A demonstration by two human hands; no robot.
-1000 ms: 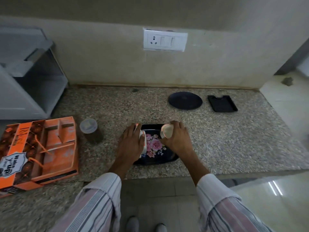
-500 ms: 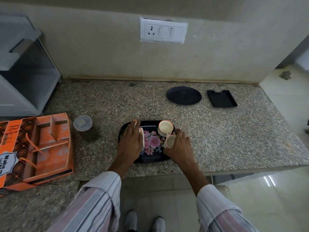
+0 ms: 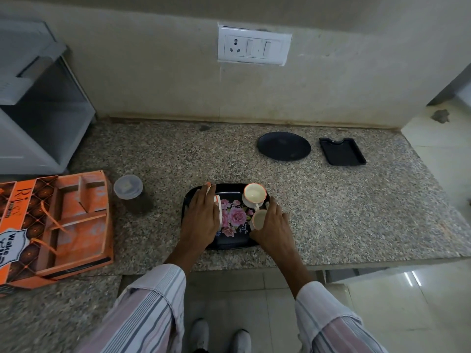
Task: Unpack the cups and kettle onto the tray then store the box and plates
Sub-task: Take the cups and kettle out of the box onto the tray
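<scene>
A black tray (image 3: 230,244) with pink flowers lies at the counter's front edge. One white cup (image 3: 254,195) with an orange rim stands upright at the tray's far right corner. My right hand (image 3: 271,222) is closed around a second white cup (image 3: 258,218) on the tray's right side. My left hand (image 3: 201,219) covers the tray's left side and grips a white orange-rimmed piece (image 3: 217,205), mostly hidden under the palm. The open orange box (image 3: 54,225) with empty compartments lies at the left. A round black plate (image 3: 283,149) and a rectangular black plate (image 3: 342,151) sit at the back right.
A clear-lidded jar (image 3: 130,193) stands between box and tray. A white cabinet (image 3: 38,103) occupies the back left corner. A socket panel (image 3: 254,45) is on the wall. The counter edge runs just below the tray, with tiled floor and my shoes beneath.
A cup that my right hand held a second ago now stands alone at the tray's far right corner. My right hand has moved nearer and holds another cup. My left hand stays put.
</scene>
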